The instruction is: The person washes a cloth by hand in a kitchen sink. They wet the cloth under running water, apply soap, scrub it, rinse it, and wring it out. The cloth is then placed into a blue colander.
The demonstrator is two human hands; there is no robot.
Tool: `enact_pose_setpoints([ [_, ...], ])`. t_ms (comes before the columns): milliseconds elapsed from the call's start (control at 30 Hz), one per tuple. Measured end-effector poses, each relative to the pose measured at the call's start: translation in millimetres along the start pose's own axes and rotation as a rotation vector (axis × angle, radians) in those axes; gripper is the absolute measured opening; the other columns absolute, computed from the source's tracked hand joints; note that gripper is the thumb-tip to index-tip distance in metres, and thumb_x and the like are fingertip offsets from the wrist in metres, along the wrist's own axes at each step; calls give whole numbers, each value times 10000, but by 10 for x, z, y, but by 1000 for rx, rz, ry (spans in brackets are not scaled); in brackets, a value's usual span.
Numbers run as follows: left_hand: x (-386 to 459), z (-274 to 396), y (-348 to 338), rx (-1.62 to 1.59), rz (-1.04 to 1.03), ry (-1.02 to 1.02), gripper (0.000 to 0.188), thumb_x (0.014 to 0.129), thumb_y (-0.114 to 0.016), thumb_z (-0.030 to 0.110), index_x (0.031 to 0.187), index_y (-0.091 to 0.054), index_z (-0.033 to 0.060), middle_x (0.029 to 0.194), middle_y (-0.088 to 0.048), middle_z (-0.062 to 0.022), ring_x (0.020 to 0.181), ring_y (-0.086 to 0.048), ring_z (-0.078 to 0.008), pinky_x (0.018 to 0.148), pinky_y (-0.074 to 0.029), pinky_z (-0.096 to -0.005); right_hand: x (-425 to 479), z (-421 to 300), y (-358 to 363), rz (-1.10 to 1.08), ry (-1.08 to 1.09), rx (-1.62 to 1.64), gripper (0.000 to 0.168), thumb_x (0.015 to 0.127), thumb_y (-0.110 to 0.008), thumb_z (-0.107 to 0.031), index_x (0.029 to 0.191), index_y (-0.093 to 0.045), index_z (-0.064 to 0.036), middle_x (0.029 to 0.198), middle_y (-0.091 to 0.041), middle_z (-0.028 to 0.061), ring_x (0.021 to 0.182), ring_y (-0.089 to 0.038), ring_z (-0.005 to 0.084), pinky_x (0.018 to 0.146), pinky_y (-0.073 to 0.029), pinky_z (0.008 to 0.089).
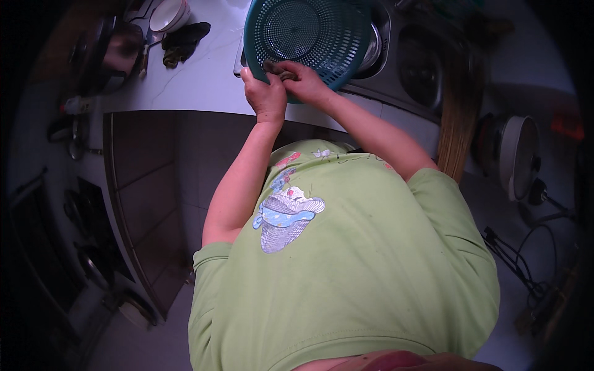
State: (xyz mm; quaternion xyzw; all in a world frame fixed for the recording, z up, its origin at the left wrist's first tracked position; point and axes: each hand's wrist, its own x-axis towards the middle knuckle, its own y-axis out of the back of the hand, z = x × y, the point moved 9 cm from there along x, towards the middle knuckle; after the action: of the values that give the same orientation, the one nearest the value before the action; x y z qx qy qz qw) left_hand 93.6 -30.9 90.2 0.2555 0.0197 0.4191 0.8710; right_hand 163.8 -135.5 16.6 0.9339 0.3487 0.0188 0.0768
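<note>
A green plastic colander [341, 35] is tilted over the near edge of the sink, its perforated inside facing up. My left hand [265, 95] grips its near rim at the left. Just right of it, my right hand [308, 83] pinches a crumpled dark cloth [273, 67] against the same rim. Both hands are close together, and part of the cloth is hidden by the fingers. Behind the colander's right side, a shiny metal bowl [372, 48] shows partly inside the metal sink [386, 44].
A white bowl [168, 16] and a dark cloth [185, 42] lie on the white countertop [185, 86] at left. Near them stands a lidded pot [123, 51]. A wooden board [457, 106] leans at the sink's right, by a pale round pan [517, 157]. Cables [515, 264] hang lower right.
</note>
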Motion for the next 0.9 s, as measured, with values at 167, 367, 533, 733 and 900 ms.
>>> enact_pose_setpoints([
  [167,59,56,89,13,-23,-120,211,722,-518,-14,931,-492,7,831,-586,-153,758,-603,-308,703,-474,-384,-33,-24,725,-112,34,-1372,244,806,-538,-269,1014,-652,-211,1035,-605,68,1009,-565,269,850,-412,488],
  [367,115,341,-17,44,-65,-212,202,721,-497,-37,915,-456,0,868,-535,-196,821,-548,-416,717,-448,-466,-36,87,1207,79,293,-1373,214,784,-541,-204,948,-675,-236,1027,-621,76,952,-597,271,751,-476,420],
  [533,185,443,36,52,-38,-237,208,708,-496,-44,909,-459,-6,863,-535,-198,818,-545,-418,717,-451,-463,-223,-42,144,-39,-88,-253,270,726,-602,-160,987,-656,-119,1015,-614,138,929,-601,310,745,-488,403],
  [733,327,456,179,63,-120,-244,214,694,-501,-43,902,-469,-10,855,-540,-204,823,-543,-416,722,-454,-460,-274,7,376,-150,113,-1028,270,774,-572,-186,1033,-646,-179,998,-598,71,891,-597,287,761,-467,459],
  [900,412,544,92,151,-140,-304,197,711,-577,26,876,-470,10,851,-557,-184,803,-560,-393,719,-458,-449,-256,-242,1088,70,365,-1409,273,771,-548,-165,1020,-658,-173,945,-612,88,878,-610,284,726,-479,477],
])
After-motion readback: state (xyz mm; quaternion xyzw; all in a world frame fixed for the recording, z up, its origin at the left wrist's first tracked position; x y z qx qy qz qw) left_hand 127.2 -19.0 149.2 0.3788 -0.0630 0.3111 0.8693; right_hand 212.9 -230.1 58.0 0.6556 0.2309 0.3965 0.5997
